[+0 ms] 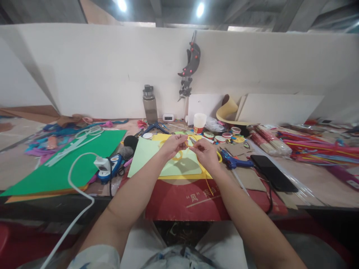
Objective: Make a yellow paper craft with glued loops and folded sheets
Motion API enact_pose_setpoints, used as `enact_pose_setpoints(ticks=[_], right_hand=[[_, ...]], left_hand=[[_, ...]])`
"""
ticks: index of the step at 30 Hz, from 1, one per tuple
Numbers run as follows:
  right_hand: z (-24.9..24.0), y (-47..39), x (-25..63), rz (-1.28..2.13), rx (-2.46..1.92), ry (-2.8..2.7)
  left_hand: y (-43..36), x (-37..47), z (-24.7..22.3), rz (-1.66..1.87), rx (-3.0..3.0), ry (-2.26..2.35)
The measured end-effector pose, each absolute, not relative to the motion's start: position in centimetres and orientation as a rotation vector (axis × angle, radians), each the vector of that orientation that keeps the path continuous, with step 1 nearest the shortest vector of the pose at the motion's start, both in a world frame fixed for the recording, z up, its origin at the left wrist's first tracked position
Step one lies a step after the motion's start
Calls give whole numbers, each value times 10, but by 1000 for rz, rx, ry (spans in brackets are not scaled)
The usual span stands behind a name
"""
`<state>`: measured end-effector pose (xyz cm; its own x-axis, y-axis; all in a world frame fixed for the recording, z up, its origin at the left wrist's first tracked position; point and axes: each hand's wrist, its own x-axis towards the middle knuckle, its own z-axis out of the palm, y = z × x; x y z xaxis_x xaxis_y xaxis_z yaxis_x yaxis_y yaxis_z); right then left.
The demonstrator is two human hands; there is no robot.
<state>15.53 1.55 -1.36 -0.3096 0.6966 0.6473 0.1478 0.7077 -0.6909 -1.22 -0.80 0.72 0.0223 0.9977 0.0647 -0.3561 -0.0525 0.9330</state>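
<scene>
- Left hand (174, 146) pinches a yellow strip (187, 143), above a pale green sheet (157, 158).
- Right hand (206, 152) grips yellow-handled scissors (220, 157); whether it also pinches the strip, I cannot tell.
- From the hands: white cup (200, 122) at one o'clock, blue-handled tool (235, 162) at three, bottle (150, 108) at ten.

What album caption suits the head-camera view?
Two bare hands hold a thin yellow strip above a pale green paper sheet.
</scene>
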Motion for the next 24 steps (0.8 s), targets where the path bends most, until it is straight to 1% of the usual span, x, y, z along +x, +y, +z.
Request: enact_pose_setpoints(ticks=[6, 11, 13, 24], right_hand=[[-14, 15, 155, 640, -719, -1836], [-17, 17, 153, 894, -670, -1772], [-18, 18, 152, 944, -685, -1739], [-18, 21, 155, 734, -727, -1868]], left_hand=[[-9, -11, 7, 1358, 999, 893], [-9, -16, 10, 1392, 950, 879], [-9, -18, 11, 1402, 941, 888], [-8, -17, 5, 1272, 1117, 954]])
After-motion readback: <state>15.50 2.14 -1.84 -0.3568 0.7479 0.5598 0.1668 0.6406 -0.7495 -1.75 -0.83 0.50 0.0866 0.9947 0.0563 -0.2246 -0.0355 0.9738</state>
